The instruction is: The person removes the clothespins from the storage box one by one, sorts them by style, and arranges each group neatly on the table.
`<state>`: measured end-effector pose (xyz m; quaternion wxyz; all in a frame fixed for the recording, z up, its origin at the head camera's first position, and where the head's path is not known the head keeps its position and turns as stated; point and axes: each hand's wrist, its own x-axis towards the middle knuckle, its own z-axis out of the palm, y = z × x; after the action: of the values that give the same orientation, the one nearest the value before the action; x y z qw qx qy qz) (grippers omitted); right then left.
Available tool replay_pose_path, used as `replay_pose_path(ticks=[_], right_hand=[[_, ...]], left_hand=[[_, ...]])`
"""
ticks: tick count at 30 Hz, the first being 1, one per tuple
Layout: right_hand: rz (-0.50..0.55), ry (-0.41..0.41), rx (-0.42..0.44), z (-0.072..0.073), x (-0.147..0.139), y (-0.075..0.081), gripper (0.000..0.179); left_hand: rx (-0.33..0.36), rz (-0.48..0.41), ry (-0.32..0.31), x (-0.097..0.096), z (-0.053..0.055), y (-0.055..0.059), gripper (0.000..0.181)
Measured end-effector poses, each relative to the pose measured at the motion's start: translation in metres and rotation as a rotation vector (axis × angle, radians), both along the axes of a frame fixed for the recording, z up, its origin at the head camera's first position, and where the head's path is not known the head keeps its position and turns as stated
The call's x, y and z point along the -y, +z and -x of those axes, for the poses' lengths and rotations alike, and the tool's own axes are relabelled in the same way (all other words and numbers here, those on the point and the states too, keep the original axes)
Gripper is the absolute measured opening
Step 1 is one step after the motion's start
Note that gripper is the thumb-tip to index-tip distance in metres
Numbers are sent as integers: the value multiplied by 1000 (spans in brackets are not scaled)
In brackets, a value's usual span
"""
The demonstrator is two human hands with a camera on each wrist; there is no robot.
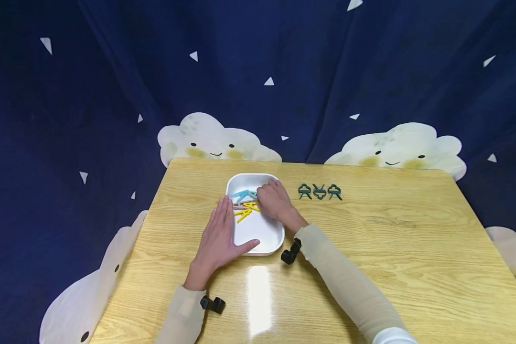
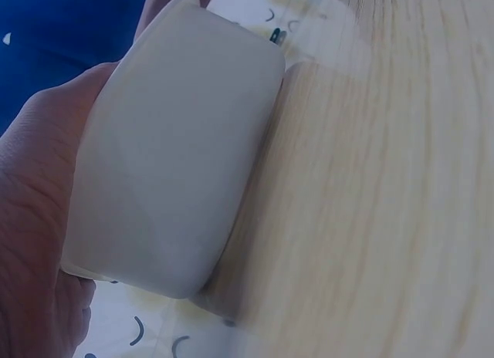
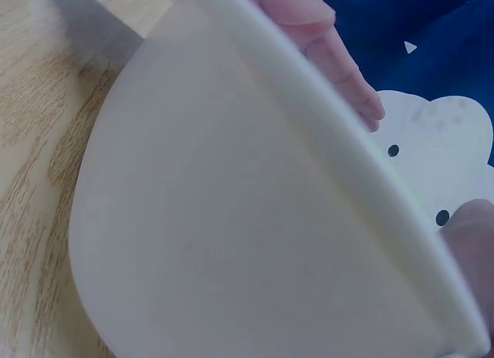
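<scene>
Left hand (image 1: 217, 234): fingers out straight, lying along the left edge of the tray, thumb poking over its near left corner; not clamped on anything
Right hand (image 1: 275, 198): reaching over the tray's right edge toward the far right corner, fingers bent down inside; tips are hidden, so can't tell if it's got a clip
White tray (image 1: 258, 236): sits between both hands, close to the far edge of the worktop (image 1: 391, 248), left of its middle
Light blue clips (image 1: 242, 193): in the tray, toward the far left corner
Yellow clips (image 1: 243, 214): also in there, nearer the left edge, greyish clip (image 1: 241, 207) beside them
Dark green clips (image 1: 319, 196): three in a row right of the tray, middle one flipped
Backdrop (image 1: 241, 86): navy curtain, smiley clouds
</scene>
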<state>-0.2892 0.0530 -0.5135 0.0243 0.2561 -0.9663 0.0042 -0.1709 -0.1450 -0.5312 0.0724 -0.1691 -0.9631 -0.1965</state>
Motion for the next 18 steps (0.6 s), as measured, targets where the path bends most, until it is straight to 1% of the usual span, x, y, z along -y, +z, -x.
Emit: replay_pose_path(ticks=[6, 9, 15, 18], right_hand=[[-17, -14, -37, -1, 1, -1, 21], [-6, -33, -55, -2, 2, -2, 21], [43, -110, -55, -5, 3, -2, 23], [26, -117, -48, -5, 3, -1, 21]], left_hand=[[6, 7, 1, 0, -1, 1, 134], [15, 8, 2, 0, -2, 1, 134], [9, 4, 0, 0, -1, 0, 133], [3, 6, -1, 0, -1, -1, 134]])
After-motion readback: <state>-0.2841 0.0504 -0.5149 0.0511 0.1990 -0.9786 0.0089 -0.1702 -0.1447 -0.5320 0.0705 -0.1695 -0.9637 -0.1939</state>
